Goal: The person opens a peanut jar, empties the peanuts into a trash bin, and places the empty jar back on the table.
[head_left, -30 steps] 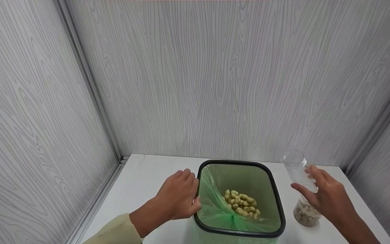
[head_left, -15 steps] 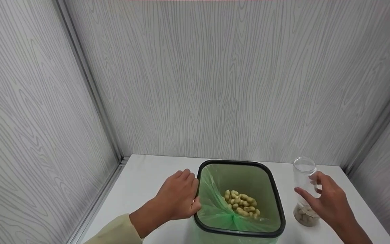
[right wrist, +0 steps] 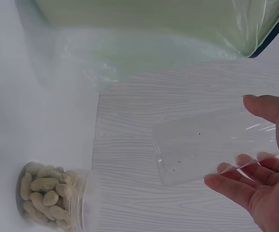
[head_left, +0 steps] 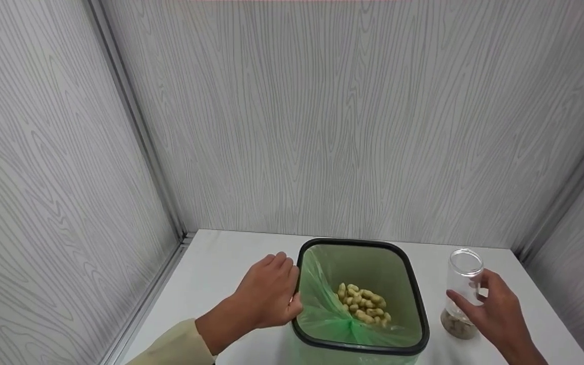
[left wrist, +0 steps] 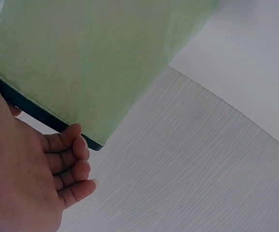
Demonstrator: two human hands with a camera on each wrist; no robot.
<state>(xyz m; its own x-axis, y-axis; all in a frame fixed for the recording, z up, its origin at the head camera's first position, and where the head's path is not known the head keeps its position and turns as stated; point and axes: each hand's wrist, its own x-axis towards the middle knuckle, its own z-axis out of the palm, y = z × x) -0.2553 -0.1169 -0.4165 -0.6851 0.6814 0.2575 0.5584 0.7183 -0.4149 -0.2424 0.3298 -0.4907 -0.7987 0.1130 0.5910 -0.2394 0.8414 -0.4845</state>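
Observation:
My left hand (head_left: 271, 291) grips the left side of the bin's black rim (head_left: 415, 289). In the left wrist view its fingers (left wrist: 69, 157) are curled at that rim. A clear, empty jar (head_left: 462, 286) is held upright in my right hand (head_left: 500, 309). The right wrist view has the thumb on one side of this empty jar (right wrist: 202, 145) and the fingers on the other, with tiny dark specks inside. A second clear jar (right wrist: 48, 198), with peanuts in it, stands on the table below. From the head, the empty jar and hand partly hide this peanut jar (head_left: 457, 327).
The bin is lined with a green bag (head_left: 317, 309), and many peanuts (head_left: 365, 304) lie inside. It stands on a white table (head_left: 221, 258). Grey wood-patterned panels (head_left: 322, 126) rise behind and at both sides.
My right hand has brought the empty jar to the right and down, closer above the peanut jar, and turned it from tilted to upright. The left hand has stayed on the rim.

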